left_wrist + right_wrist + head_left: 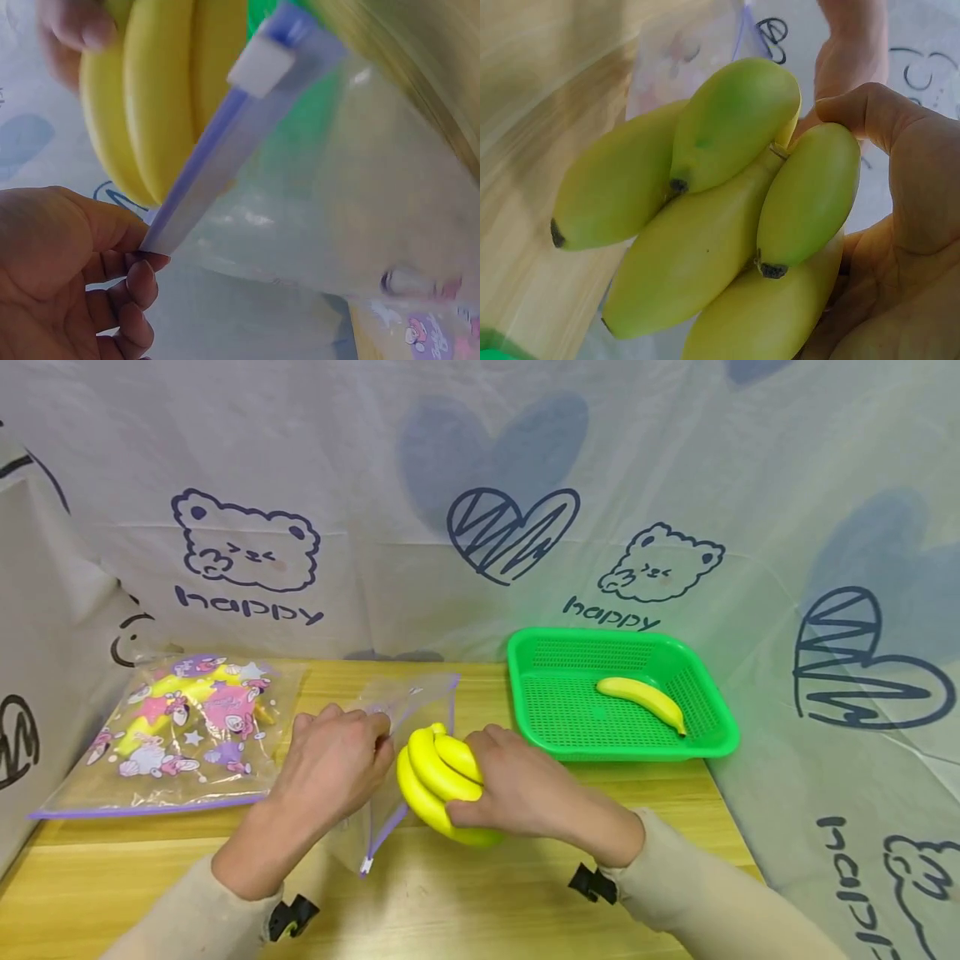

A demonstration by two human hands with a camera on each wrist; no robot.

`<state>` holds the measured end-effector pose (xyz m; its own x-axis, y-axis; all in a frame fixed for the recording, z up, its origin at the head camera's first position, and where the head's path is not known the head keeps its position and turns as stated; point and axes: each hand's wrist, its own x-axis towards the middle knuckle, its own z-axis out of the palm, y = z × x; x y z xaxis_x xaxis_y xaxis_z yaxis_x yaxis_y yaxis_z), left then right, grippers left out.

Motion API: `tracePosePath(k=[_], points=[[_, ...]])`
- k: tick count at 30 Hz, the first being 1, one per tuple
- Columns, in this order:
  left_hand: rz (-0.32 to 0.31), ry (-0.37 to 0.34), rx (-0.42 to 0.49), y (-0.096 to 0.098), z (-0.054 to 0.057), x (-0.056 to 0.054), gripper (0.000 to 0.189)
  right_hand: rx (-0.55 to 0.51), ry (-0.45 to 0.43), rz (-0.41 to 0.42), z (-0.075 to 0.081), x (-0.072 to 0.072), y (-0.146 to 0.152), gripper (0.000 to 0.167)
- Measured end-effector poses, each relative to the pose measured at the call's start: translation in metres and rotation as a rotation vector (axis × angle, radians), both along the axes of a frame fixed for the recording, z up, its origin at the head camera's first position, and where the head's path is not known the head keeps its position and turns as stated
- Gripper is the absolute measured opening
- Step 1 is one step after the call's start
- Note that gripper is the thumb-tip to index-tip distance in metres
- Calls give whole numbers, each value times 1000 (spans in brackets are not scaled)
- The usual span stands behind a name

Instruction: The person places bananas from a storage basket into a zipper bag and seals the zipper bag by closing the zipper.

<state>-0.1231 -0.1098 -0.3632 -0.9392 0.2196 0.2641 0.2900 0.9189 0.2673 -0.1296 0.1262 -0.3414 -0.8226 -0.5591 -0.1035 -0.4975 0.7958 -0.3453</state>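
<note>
The bunch (435,777) is gripped in the R hand (521,781), approx. mid tabletop (420,910), just R of the bag (420,706). In head view, fingers are laid over its far side and the thumb is pressed on the near side; the stem is pointed up & away. In R wrist view, five yellow bananas w/ dark tips can be counted, a greenish tint being seen on some.

The bag's purple zip edge is pinched btwn thumb & forefinger of the L hand (333,760); the other fingers are loosely curled, as seen in L wrist view. The bag is made of clear film, w/ a white slider (366,865) set at the near end of the edge. The edge is turned twd the bunch; whether the two are touching can't be told.

At far L, a packed bag (217,735) is laid flat on the tabletop, its purple edge turned twd the person. Pink, purple & white cartoon figs & stars are printed on it, and yellow contents are seen thru the film; exact no. can't be told.

To the R, behind the R hand, a green basket (622,753) is placed nr the cloth (375,443). A single banana (643,697) is held in it, twd the R side. Hearts, bears & "happy" are printed on the cloth in dark blue. Beige sleeves (712,885) are worn, w/ black clips (592,883) at the cuffs.
</note>
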Motion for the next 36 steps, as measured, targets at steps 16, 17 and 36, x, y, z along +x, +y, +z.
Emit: tracePosePath(k=[16, 17, 36], points=[[-28, -5, 85, 32, -7, 16, 31, -34, -141, -168, -1, -54, -13, 42], [-25, -5, 96, 34, -8, 16, 31, -47, -154, -192, -1, -57, -14, 44], [0, 83, 308, 47, -7, 10, 27, -242, -209, -280, -28, -63, -37, 35]])
